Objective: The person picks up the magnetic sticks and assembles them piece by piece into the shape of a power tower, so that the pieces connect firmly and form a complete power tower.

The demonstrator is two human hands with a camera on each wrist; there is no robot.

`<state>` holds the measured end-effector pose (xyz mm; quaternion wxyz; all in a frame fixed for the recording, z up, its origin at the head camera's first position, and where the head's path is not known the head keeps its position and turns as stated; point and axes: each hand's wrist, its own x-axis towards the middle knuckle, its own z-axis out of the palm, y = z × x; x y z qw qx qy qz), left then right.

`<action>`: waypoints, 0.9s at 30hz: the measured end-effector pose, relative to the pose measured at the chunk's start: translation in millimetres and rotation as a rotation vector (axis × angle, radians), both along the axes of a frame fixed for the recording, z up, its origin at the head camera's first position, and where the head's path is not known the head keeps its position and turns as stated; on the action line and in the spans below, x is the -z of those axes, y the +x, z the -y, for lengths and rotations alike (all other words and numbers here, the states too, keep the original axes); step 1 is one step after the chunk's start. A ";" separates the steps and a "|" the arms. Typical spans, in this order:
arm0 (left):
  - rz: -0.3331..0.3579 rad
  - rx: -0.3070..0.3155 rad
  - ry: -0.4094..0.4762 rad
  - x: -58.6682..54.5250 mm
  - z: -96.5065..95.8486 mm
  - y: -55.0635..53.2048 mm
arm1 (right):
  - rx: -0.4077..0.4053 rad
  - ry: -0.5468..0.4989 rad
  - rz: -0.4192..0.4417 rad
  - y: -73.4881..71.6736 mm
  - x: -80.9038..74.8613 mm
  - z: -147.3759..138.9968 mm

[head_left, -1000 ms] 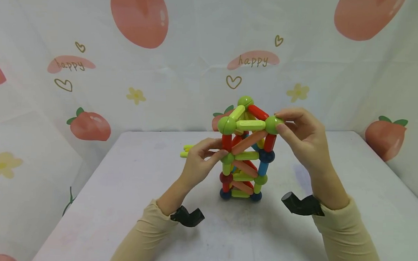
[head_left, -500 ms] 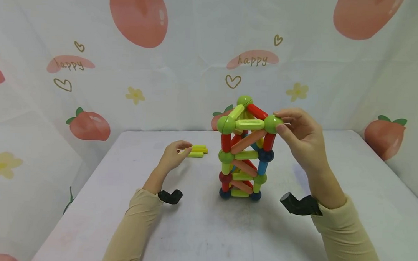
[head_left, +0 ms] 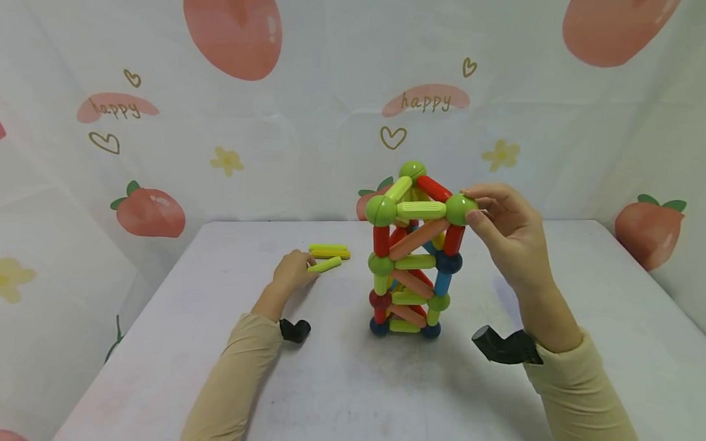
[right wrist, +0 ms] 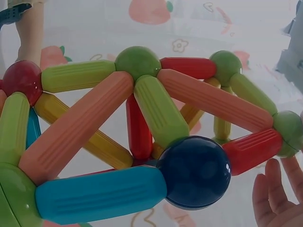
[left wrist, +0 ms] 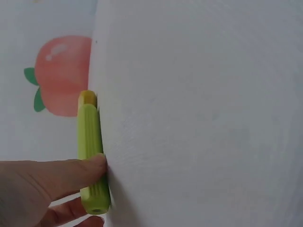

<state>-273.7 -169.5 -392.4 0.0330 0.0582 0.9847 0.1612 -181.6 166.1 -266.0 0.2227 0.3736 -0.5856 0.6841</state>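
Observation:
A tower of coloured rods and balls, a magnetic building set by its look, stands upright on the table; one of its lime rods (head_left: 421, 210) crosses the top front. My right hand (head_left: 513, 236) pinches the green ball (head_left: 461, 209) at the tower's top right corner. To the left of the tower, my left hand (head_left: 293, 270) grips a loose lime-green rod (head_left: 327, 264) near one end. In the left wrist view the thumb lies across this ribbed rod (left wrist: 90, 137), with fingers behind it. A dark blue ball (right wrist: 194, 172) fills the middle of the right wrist view.
Just behind the held rod lie a yellow rod (head_left: 330, 253) and another lime rod (head_left: 327, 247) on the white table (head_left: 347, 389). A white cloth backdrop (head_left: 309, 128) printed with peaches rises behind the table.
My left hand has left the tower's left side and moved left to the loose rods, where one lime rod is now gripped and turned at an angle. My right hand stays on its ball.

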 end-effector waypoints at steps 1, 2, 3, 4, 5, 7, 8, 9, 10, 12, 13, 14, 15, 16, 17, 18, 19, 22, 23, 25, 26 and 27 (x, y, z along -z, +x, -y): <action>0.004 -0.001 -0.013 -0.5 -0.3 0.3 | -0.004 -0.001 0.001 -0.2 0.2 0.2; 0.012 0.002 -0.005 -1.5 -0.3 0.8 | -0.007 -0.001 0.001 -0.4 0.4 0.3; 0.017 0.006 0.026 -3.4 -0.2 1.5 | -0.010 -0.001 0.002 -0.7 0.7 0.5; 0.018 0.018 0.071 -6.1 -0.2 2.4 | -0.012 -0.001 0.002 -0.8 1.0 0.6; 0.016 0.031 0.122 -9.8 -0.4 3.5 | -0.011 0.001 0.001 -1.0 1.2 0.7; 0.013 0.060 0.264 -22.1 -2.4 6.2 | -0.007 0.004 0.001 -1.0 1.7 1.0; 0.014 0.076 0.341 -30.1 -3.8 7.5 | -0.004 0.006 0.001 -1.0 1.9 1.1; 0.011 0.091 0.412 -39.4 -6.0 8.7 | -0.002 0.005 0.002 -0.9 2.1 1.1; 0.008 0.105 0.474 -49.8 -9.0 10.2 | 0.000 0.006 0.004 -0.7 2.3 1.2; -0.008 0.142 0.586 -72.8 -15.9 13.1 | 0.001 0.005 0.009 -0.5 2.6 1.3; -0.021 0.164 0.641 -84.8 -19.8 14.6 | 0.002 0.005 0.011 -0.4 2.6 1.4; -0.042 0.192 0.684 -96.5 -23.8 16.2 | 0.002 0.005 0.013 -0.4 2.7 1.4; -0.067 0.220 0.727 -108.4 -28.5 18.2 | 0.002 0.005 0.013 -0.5 2.7 1.5; -0.098 0.253 0.763 -119.7 -33.1 20.3 | 0.001 0.006 0.013 -0.5 2.6 1.5; -0.136 0.289 0.797 -130.4 -37.9 22.5 | 0.001 0.006 0.013 -0.5 2.7 1.5; -0.170 0.318 0.823 -140.8 -43.0 24.7 | -0.001 0.003 0.012 -0.6 2.7 1.6; -0.205 0.344 0.836 -150.5 -48.1 26.9 | -0.002 0.001 0.012 -0.6 2.7 1.6; -0.290 0.412 0.853 -174.1 -62.9 31.4 | -0.008 -0.011 0.010 -0.6 2.8 1.5; -0.310 0.431 0.857 -180.2 -67.7 32.2 | -0.009 -0.015 0.010 -0.5 2.8 1.5; -0.337 0.460 0.859 -189.9 -75.9 33.0 | -0.011 -0.019 0.010 -0.4 2.7 1.4; -0.347 0.476 0.868 -193.4 -79.4 32.9 | -0.011 -0.018 0.009 -0.4 2.5 1.5; -0.356 0.491 0.877 -196.3 -82.6 32.8 | -0.011 -0.017 0.010 -0.3 2.4 1.5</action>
